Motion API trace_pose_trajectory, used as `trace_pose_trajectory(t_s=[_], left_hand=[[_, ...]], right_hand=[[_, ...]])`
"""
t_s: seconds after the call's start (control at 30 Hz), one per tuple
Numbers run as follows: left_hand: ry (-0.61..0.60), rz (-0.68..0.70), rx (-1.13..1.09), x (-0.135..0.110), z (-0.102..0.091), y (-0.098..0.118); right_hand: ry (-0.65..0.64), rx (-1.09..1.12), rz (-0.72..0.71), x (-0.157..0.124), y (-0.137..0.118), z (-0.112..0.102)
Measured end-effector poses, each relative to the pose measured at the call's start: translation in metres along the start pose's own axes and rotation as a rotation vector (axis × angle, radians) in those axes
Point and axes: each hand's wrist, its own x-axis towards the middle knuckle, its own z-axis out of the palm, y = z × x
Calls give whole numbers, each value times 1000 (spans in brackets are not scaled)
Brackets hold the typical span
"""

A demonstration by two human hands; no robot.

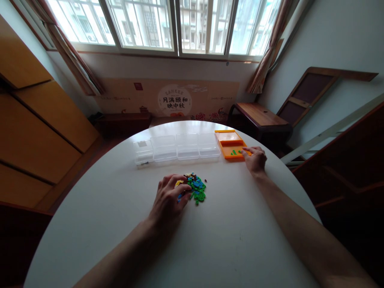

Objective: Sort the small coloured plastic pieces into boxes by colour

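Observation:
A small heap of toy building bricks in green, blue, yellow and brown lies in the middle of the white table. Over the heap's left side is my left hand, fingers curved and apart, their tips touching the bricks. My right hand reaches to the right edge of an orange tray, its thumb and index finger close together. What they pinch, if anything, is too small to tell. Several green bricks lie in the tray's near compartment, beside those fingertips.
A row of clear plastic boxes with raised lids stands left of the orange tray. A single brown brick lies just right of the heap. Beyond the table's round far edge is a wooden bench, at the right.

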Motion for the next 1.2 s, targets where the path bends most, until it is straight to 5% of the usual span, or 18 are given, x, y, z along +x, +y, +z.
trace_pose_trajectory(t_s=[0.8,1.2], left_hand=[[-134,8,16,1,0,1],[135,154,4,2,-4,3]], right_hand=[[-198,215,-405,-70,-84,-22],[-704,568,-314,-117,-134,-39]])
